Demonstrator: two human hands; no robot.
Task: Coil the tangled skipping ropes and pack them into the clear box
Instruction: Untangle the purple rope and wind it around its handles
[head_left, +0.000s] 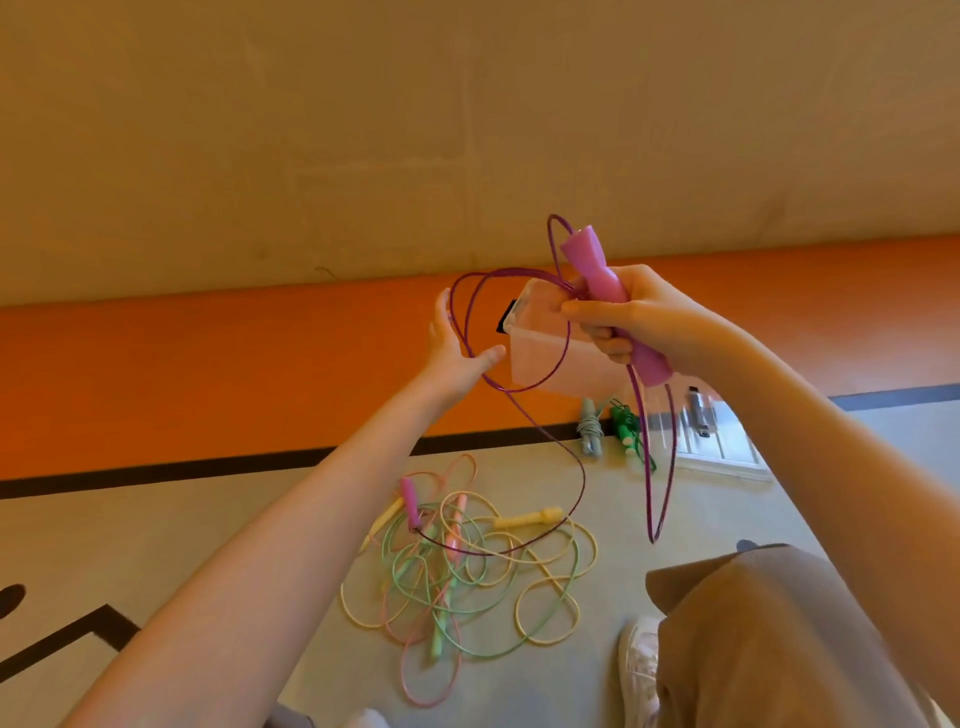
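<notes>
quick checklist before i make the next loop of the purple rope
1. Right hand grips the purple handle: ok.
2. Left hand holds the cord: not ok, fingers are straight and the loops only pass by the palm.
3. Cord free of the pile: not ok, it trails down into the tangle.
4. Second purple handle free: cannot tell, it lies among the pastel ropes.
5. Box within reach: ok, it sits just behind the hands.
6. Box open: cannot tell.
</notes>
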